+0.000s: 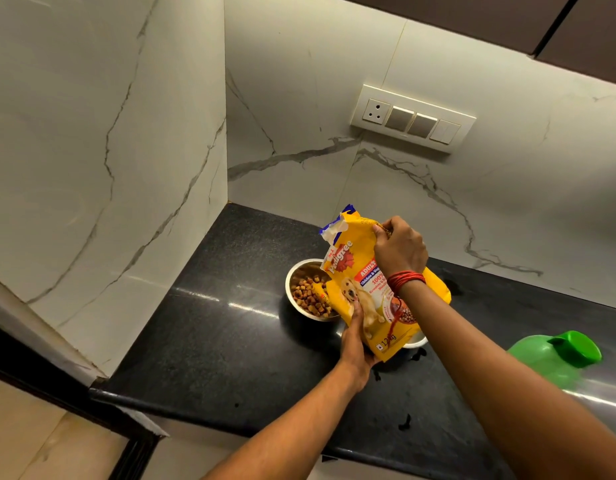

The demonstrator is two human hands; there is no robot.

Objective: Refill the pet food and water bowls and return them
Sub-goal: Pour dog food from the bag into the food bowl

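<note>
Over the counter [230, 323], my right hand [400, 251] pinched the top of the food bag [355, 271]. My left hand [356, 341] gripped its lower edge.

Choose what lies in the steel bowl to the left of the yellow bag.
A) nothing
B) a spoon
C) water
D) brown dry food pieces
D: the steel bowl next to the yellow bag holds a heap of brown food pieces; no water or spoon shows in it.
</note>
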